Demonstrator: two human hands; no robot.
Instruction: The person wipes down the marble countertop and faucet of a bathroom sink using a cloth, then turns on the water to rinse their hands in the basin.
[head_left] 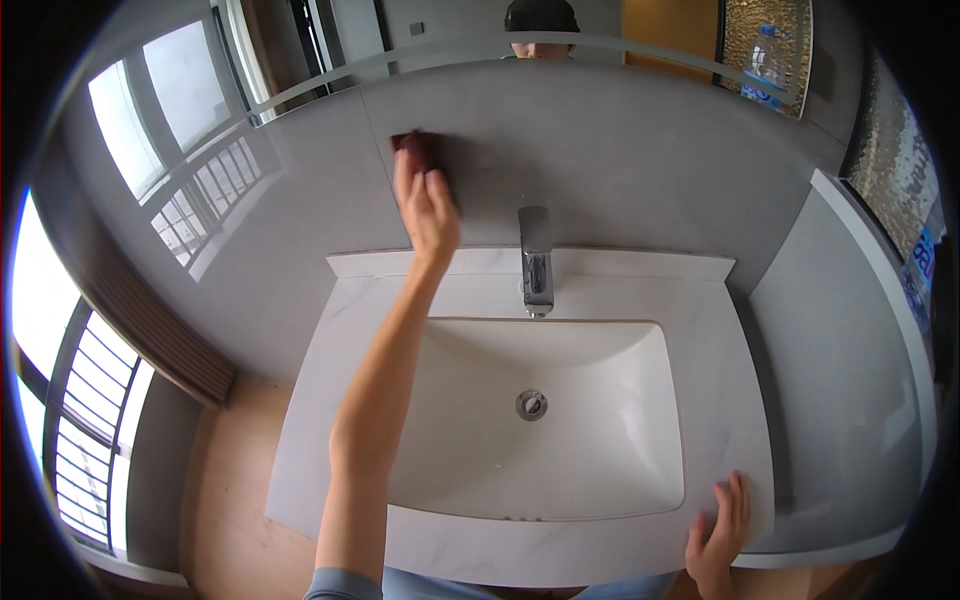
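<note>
My left arm reaches over the left side of the basin to the grey tiled wall. Against that wall, below the mirror, my left hand is closed on a dark red cloth, which is partly hidden by the fingers and smeared by motion. My right hand lies with fingers apart on the front right corner of the white marbled countertop, holding nothing. Between the hands is the white sink basin with a round metal drain. A chrome faucet stands behind it.
A mirror runs along the top of the wall. A low grey partition with a pale ledge borders the countertop on the right. On that side stands a plastic bottle with a blue label. A railed window is at the left.
</note>
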